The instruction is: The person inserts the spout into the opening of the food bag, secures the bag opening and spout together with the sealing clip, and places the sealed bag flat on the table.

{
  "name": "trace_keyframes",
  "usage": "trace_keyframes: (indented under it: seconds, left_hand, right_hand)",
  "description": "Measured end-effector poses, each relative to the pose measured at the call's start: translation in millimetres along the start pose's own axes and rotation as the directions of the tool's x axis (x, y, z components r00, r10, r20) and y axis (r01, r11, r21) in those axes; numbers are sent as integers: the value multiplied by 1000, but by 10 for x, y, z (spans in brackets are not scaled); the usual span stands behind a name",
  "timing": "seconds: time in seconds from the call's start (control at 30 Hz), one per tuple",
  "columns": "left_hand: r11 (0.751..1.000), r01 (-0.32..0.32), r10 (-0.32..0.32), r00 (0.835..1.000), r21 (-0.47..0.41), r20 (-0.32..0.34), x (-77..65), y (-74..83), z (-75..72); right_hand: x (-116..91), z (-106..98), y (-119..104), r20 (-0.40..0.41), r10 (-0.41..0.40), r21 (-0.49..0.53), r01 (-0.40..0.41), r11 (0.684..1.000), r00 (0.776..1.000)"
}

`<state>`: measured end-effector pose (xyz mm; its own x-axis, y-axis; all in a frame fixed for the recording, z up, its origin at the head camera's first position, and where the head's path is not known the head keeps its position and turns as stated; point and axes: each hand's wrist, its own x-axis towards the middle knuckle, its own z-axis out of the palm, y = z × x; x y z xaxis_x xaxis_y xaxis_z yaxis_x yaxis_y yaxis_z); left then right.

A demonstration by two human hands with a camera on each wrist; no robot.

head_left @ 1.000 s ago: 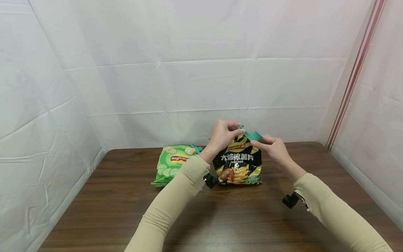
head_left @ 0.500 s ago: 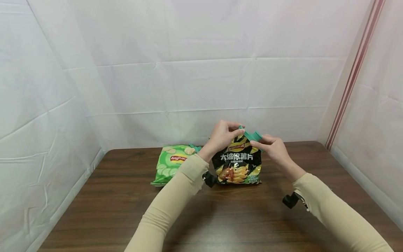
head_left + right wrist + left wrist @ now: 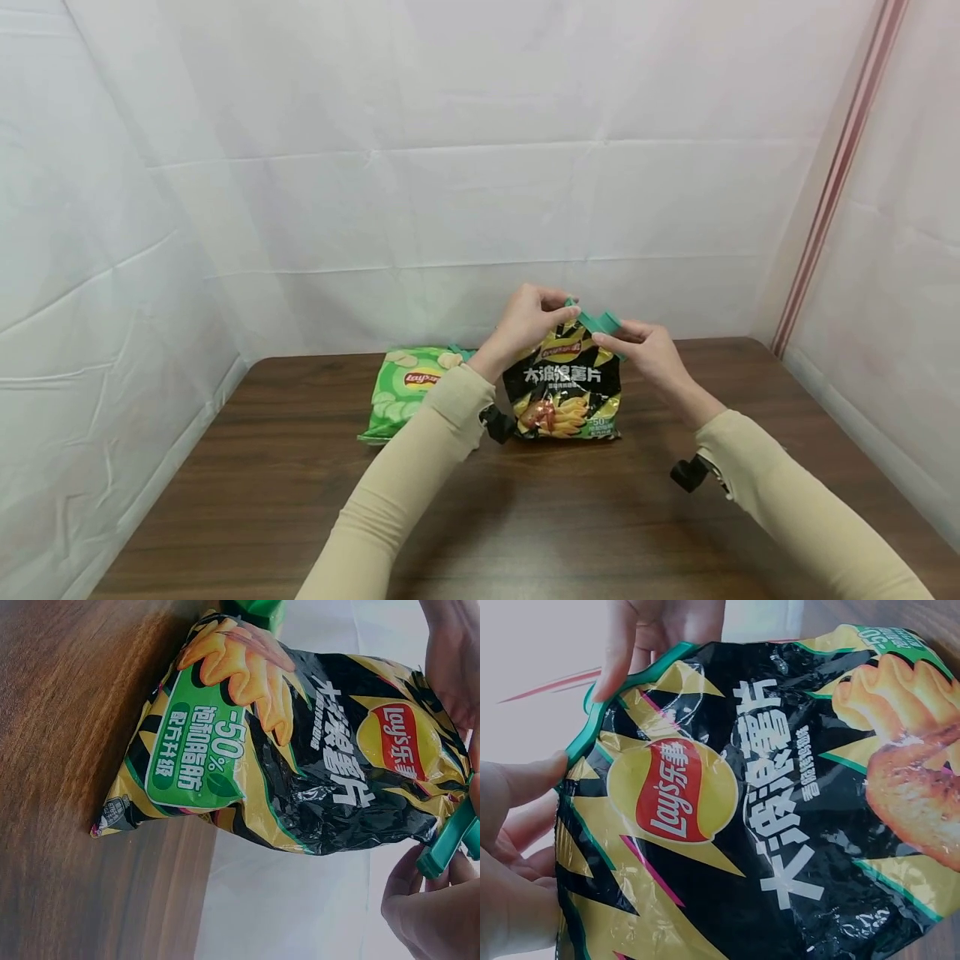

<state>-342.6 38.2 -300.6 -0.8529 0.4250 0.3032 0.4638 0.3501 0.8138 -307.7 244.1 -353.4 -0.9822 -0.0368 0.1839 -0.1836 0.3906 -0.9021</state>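
A black and yellow Lay's chip bag [image 3: 562, 390] stands upright on the table, its top edge slanting down to the right. A green bag clip [image 3: 600, 323] lies across that top edge. My left hand [image 3: 527, 321] pinches the clip's upper left end at the bag's top, thumb in front; the left wrist view shows the thumb [image 3: 536, 780] against the clip's end. My right hand [image 3: 654, 357] pinches the clip's lower right end, fingers behind it. In the right wrist view the clip [image 3: 450, 838] sits across the gathered bag corner.
A green Lay's chip bag [image 3: 401, 396] lies to the left on the brown wooden table [image 3: 525, 517], partly behind my left sleeve. Another green clip [image 3: 461, 352] is at its top right corner. White cloth [image 3: 480, 208] hangs behind and at both sides.
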Motion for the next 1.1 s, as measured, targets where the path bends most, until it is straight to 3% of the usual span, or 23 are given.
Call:
trace_keyframes:
  seconds: [0.1,0.27,0.47,0.8,0.93,1.1]
  left_hand:
    - [1000,-18,18,1000,-1,-11,-3,-25,-18]
    - [996,-51,53,998,77,-27,-20,-60,-107]
    - [992,-33,40,997,121,-60,-91,-116,-238]
    - [996,66,-75,986,-66,-150,-278,-320,-311]
    - [991,109,-122,972,-76,-202,-349,-416,-279]
    - [992,108,-122,960,-69,-251,-437,-557,-201]
  right_hand:
    - [8,3,2,15,10,5,-10,1000,1000]
    - [26,9,0,30,31,18,-31,999,999]
    - [49,-16,33,53,45,26,-47,999,998]
    - [-32,-135,179,106,82,39,-86,996,991]
    - [-81,-151,271,122,84,-13,-83,996,989]
    - [-141,-117,412,156,90,-71,-79,994,984]
